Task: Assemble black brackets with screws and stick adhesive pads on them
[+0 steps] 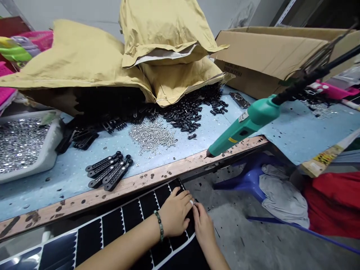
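A sheet of black stickers (112, 225), with white scalloped lines between its panels, lies across my lap below the table edge. Over its right end rests my left hand (176, 212), wearing a beaded bracelet (159, 225); the thumb stands apart from the fingers, which lie on the sheet. My right hand (204, 227) has its fingertips closed at the sheet's right edge, meeting the left fingertips. A small white bit (191, 202) shows between the hands; I cannot tell what it is. Above them hangs a teal electric screwdriver (243, 125), its tip pointing down-left.
Assembled black plastic arms (111, 170) lie near the wooden table edge (157, 174). Behind are small metal pins (153, 133), black parts (185, 112), a white tray of washers (50, 144) and paper sacks (87, 56). A cardboard box (270, 48) and blue stool (250, 182) are right.
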`<state>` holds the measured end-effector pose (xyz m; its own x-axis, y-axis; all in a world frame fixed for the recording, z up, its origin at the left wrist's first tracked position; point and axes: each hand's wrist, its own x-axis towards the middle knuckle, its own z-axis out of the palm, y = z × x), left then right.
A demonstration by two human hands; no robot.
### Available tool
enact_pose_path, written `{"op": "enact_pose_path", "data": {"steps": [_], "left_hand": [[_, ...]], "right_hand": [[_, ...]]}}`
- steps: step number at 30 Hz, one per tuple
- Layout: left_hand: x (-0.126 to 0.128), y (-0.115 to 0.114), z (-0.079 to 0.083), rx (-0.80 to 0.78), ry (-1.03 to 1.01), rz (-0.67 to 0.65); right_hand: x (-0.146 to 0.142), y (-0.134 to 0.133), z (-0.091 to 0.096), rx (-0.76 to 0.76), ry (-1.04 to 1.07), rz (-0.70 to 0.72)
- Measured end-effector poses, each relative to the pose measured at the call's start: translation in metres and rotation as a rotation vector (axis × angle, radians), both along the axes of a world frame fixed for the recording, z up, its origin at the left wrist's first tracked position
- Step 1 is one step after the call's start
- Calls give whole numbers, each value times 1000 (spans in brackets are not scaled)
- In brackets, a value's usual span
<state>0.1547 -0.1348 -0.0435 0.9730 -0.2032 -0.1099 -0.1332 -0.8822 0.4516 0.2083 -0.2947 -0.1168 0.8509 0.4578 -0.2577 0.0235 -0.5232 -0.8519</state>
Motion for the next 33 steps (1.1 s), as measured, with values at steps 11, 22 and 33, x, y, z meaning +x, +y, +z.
{"op": "enact_pose_path", "data": {"steps": [11,22,33], "left_hand": [[-3,1,15,-289,38,186],[-61,54,84,-1705,0,961],[-151,98,81,-435,-245,949]], "right_hand": [[71,-19,33,-57,-364,-199],[-4,119,115,486,-1060,651],[-7,180,157,413,-445,944]]}}
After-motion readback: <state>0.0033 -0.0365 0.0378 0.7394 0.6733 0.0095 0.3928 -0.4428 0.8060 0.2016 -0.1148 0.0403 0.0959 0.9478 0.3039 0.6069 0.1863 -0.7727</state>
